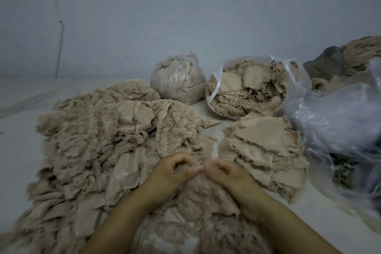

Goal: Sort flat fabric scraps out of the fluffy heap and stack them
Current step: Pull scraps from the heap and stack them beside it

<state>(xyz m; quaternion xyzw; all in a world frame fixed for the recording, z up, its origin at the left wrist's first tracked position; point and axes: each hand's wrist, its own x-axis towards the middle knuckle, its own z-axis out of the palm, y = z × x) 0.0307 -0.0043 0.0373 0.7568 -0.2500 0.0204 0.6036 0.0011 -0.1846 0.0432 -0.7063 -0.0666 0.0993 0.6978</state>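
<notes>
Both hands met just in front of the fluffy heap [99, 130]. The left hand [175, 169] had its fingers curled, thumb and forefinger pinching a fluffy scrap [206, 196]; the right hand [228, 175] was blurred and also seemed curled onto it. The stack of flat scraps [266, 150] lay just right of the heap. The likely risk was fluff clinging to the piece and fouling that stack, or a hasty reach toppling it.

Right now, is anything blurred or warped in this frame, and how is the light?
Head view: dim, flat, bluish light with no glare; right hand smeared by motion, left hand sharper; heap and stack soft; wide-angle bending toward the edges.
</notes>
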